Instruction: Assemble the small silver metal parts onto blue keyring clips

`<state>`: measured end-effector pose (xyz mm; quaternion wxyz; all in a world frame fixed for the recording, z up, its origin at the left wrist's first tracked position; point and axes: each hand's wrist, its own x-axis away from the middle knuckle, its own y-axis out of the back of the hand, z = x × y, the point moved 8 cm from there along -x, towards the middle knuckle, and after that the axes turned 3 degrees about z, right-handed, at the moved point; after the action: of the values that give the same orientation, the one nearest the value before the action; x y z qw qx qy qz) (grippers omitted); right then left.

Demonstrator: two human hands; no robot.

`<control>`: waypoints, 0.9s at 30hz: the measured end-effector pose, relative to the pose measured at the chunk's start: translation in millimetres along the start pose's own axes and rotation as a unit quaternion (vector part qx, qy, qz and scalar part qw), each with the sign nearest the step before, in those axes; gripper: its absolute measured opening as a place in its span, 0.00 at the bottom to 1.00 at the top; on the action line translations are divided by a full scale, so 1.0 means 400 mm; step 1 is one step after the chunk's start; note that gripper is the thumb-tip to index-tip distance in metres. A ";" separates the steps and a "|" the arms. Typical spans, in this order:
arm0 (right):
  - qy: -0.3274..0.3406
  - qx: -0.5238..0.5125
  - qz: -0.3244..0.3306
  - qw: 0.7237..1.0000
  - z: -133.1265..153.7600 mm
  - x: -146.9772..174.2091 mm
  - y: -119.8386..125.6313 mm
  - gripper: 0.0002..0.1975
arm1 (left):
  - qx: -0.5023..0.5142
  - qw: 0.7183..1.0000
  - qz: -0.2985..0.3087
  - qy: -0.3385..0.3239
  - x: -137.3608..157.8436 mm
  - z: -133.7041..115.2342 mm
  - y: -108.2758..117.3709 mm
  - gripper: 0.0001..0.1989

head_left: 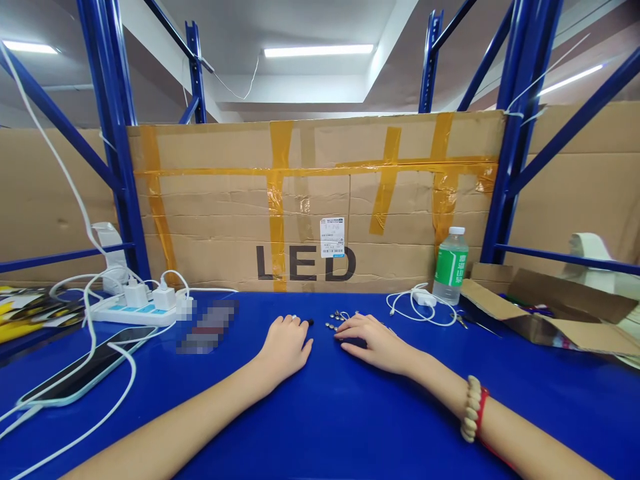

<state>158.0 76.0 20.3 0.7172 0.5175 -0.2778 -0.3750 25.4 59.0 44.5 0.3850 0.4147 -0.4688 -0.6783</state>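
Observation:
My left hand [285, 347] rests on the blue tabletop [320, 427], its fingers curled downward and the thumb held off to the side. A small black piece [311, 323] shows beside the index fingertip; whatever lies under the fingers is hidden. To its right, my right hand [373, 341] lies low over the table, fingers stretched out and the thumb apart. Its fingertips reach a loose group of several small shiny metal pieces [337, 316], too small to name exactly. Part of that group is hidden behind the fingers.
At left are a white power strip [150, 313] with chargers, cables and a phone [90, 367]. A water bottle [451, 267], a coiled white cable [423, 300] and an open cardboard box [550, 313] stand at right. A taped cardboard panel [225, 220] closes off the back.

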 end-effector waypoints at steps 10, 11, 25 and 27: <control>0.040 0.014 -0.025 0.999 0.001 -0.013 0.003 0.30 | 0.005 0.999 0.003 0.044 -0.001 0.009 0.001 0.18; 0.047 0.013 -0.027 0.998 0.003 -0.015 0.004 0.30 | 0.001 0.998 0.008 0.055 -0.002 0.014 0.000 0.18; 0.033 -0.002 -0.039 0.999 0.008 -0.012 0.017 0.22 | 0.078 0.997 0.009 -0.003 -0.011 0.009 -0.009 0.10; 0.039 -0.011 -0.042 0.998 0.014 -0.011 0.017 0.21 | 0.151 0.987 -0.009 -0.048 -0.008 -0.017 -0.007 0.08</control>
<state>152.9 78.1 28.4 0.7168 0.5349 -0.2233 -0.3876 32.5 60.5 40.8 0.2891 0.4387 -0.5800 -0.6226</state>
